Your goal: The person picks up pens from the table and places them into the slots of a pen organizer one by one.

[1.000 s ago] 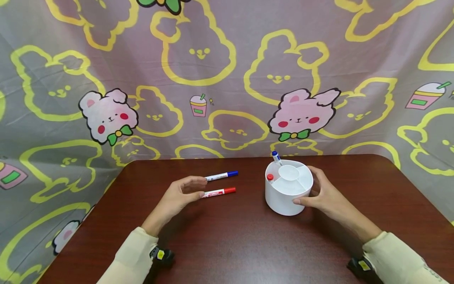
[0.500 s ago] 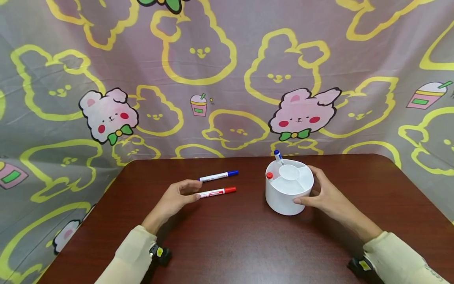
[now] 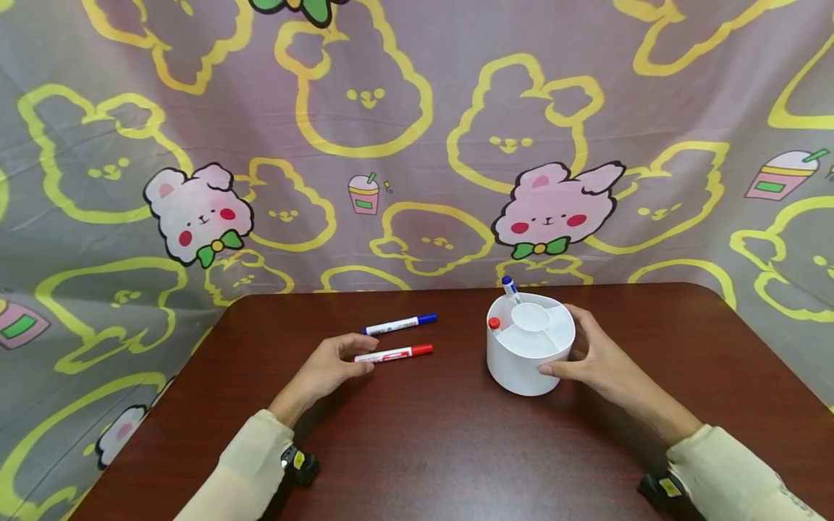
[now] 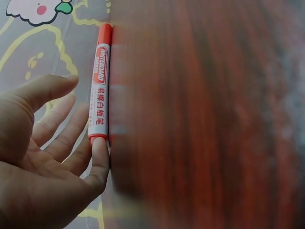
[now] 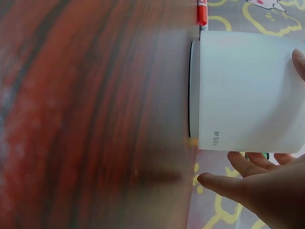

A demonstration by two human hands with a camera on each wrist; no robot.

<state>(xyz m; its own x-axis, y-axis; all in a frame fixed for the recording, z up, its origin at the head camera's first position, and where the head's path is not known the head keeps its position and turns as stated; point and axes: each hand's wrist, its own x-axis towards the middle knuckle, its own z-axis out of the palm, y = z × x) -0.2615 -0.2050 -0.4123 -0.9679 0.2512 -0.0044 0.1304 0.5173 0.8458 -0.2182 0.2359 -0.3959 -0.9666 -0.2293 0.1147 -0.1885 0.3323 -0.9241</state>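
Note:
A red-capped whiteboard marker (image 3: 394, 354) lies on the table, its left end between the thumb and fingers of my left hand (image 3: 323, 373). In the left wrist view the little finger is right at the marker's red end, while the thumb stands well apart from the barrel. Behind it lies a blue-capped marker (image 3: 399, 325). My right hand (image 3: 598, 354) holds a white round pen holder (image 3: 526, 373) by its right side, thumb in front and fingers around the far side. Inside the holder's left compartment stand a blue-topped marker (image 3: 510, 288) and a red-topped marker (image 3: 495, 325).
The brown wooden table (image 3: 449, 449) reaches back to a cartoon-printed curtain (image 3: 417, 166). The pen holder has several compartments around a raised round centre (image 3: 531, 317). A wrist camera (image 3: 302, 469) is strapped at the left cuff, another camera (image 3: 661, 488) at the right.
My left hand has first drawn back leftward, then shifted slightly nearer and right, so its fingers now overlap the red-capped marker. The right hand and pen holder stay in place.

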